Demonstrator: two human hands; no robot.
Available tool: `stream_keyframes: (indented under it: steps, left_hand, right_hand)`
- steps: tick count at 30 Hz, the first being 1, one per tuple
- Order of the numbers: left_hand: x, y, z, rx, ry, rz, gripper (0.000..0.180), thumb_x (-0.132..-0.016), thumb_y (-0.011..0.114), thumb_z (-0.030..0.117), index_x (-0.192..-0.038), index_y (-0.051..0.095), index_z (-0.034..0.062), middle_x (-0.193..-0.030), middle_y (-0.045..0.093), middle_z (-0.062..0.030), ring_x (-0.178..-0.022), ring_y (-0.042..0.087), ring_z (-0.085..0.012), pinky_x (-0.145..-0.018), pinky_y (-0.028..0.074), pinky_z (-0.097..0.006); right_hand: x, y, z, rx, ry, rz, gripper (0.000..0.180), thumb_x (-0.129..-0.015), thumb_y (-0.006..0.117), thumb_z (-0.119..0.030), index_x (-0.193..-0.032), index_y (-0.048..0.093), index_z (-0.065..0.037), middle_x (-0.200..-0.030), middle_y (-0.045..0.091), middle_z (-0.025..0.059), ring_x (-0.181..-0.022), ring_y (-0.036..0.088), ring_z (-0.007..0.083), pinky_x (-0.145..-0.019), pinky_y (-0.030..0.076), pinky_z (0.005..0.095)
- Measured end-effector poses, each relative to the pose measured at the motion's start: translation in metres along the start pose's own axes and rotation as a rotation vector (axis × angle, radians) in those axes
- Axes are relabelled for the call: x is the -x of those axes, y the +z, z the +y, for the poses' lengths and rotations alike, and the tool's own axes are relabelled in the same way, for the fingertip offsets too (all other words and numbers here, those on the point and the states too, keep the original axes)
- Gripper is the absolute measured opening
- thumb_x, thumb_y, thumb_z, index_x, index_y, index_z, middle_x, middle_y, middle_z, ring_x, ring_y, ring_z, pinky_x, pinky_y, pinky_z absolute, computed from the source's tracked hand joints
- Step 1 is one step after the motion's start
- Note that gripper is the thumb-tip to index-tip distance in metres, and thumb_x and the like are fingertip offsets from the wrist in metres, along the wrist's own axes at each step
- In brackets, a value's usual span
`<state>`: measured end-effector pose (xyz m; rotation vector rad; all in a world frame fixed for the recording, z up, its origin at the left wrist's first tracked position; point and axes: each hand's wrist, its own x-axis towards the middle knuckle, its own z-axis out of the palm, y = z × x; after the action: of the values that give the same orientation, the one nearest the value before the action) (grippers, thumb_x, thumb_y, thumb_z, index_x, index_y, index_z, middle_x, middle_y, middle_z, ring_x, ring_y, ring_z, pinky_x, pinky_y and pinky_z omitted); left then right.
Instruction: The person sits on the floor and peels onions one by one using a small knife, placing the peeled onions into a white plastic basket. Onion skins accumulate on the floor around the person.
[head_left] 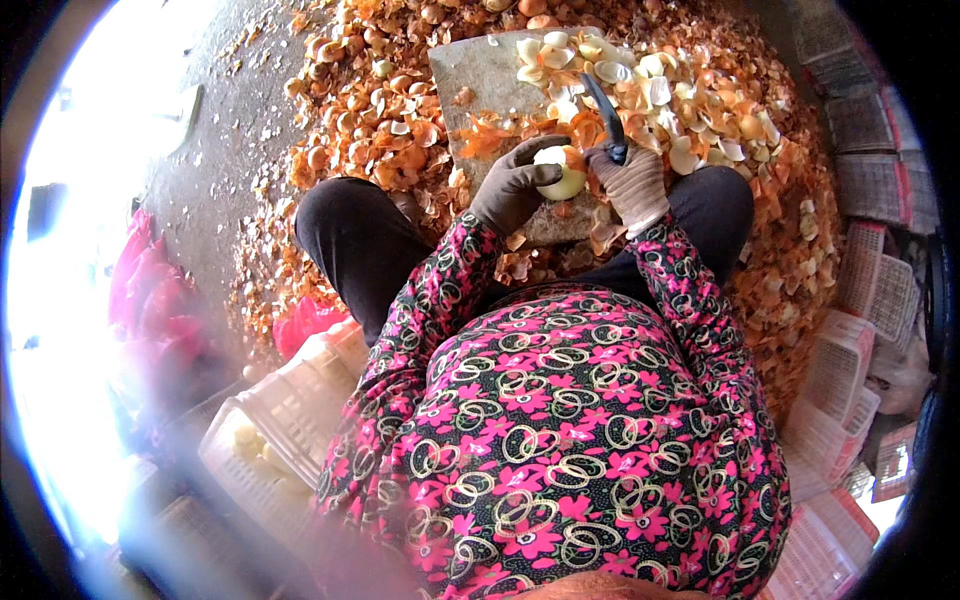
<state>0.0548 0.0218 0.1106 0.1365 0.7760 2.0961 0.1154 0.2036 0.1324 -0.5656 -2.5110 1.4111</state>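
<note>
My left hand [512, 186], in a dark grey-brown work glove, is closed round a peeled white onion [562, 172]. A strip of orange skin still shows on the onion's upper right side. My right hand [632, 187], in a lighter, dirty knitted glove, grips a dark curved knife [606, 112] whose far end points up and away from me. The right fingertips are up against the onion's right side. Both hands are close together above the near part of a grey board [480, 75]. Loose orange skins [487, 136] lie on the board just beyond the onion.
White and orange onion peels [690, 110] heap up on the right, and unpeeled onions [335, 50] lie among skins at the far left. A white plastic crate [300, 395] holding pale onions stands to my left, near pink plastic bags [150, 280]. Several crates [870, 180] line the right side.
</note>
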Motion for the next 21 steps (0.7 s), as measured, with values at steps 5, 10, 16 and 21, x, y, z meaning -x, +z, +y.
stream_keyframes:
  steps: [5, 10, 16, 21]
  left_hand:
    - [-0.002, -0.004, 0.001, -0.023, 0.036, -0.035, 0.058, -0.078, 0.075, 0.013, -0.128, 0.048, -0.0011, -0.118, 0.059, -0.0119, -0.108, 0.06, -0.0244, -0.092, 0.051, -0.039]
    - [-0.003, -0.005, -0.001, -0.009, 0.013, 0.046, 0.059, -0.079, 0.076, 0.02, -0.127, 0.049, -0.0014, -0.117, 0.06, -0.0109, -0.105, 0.061, -0.0233, -0.089, 0.053, -0.037]
    - [0.0, 0.0, -0.002, -0.129, 0.026, 0.136, 0.061, -0.079, 0.076, 0.022, -0.126, 0.048, -0.0055, -0.114, 0.061, -0.0126, -0.099, 0.064, -0.0219, -0.078, 0.056, -0.033]
    - [0.0, -0.001, -0.002, -0.176, -0.034, 0.162, 0.057, -0.08, 0.073, 0.017, -0.126, 0.049, -0.0068, -0.113, 0.063, -0.0135, -0.097, 0.064, -0.0226, -0.081, 0.054, -0.034]
  right_hand:
    - [-0.034, -0.028, 0.018, 0.633, 0.087, 0.113, 0.037, -0.085, 0.065, -0.039, -0.088, 0.07, -0.002, -0.079, 0.068, 0.0175, -0.073, 0.067, 0.0303, -0.071, 0.052, 0.0389]
    - [0.001, -0.037, -0.009, 0.614, -0.22, -0.02, 0.036, -0.089, 0.058, -0.034, -0.111, 0.064, -0.006, -0.084, 0.068, 0.0153, -0.073, 0.067, 0.0298, -0.07, 0.052, 0.0415]
    - [0.034, -0.026, -0.016, 0.736, -0.394, -0.212, 0.029, -0.087, 0.058, -0.031, -0.102, 0.06, -0.006, -0.083, 0.066, 0.0144, -0.075, 0.065, 0.0323, -0.068, 0.051, 0.0449]
    - [0.03, -0.021, -0.009, 0.93, -0.278, -0.336, 0.033, -0.082, 0.062, -0.031, -0.104, 0.057, -0.005, -0.091, 0.066, 0.0144, -0.082, 0.065, 0.0331, -0.07, 0.051, 0.0445]
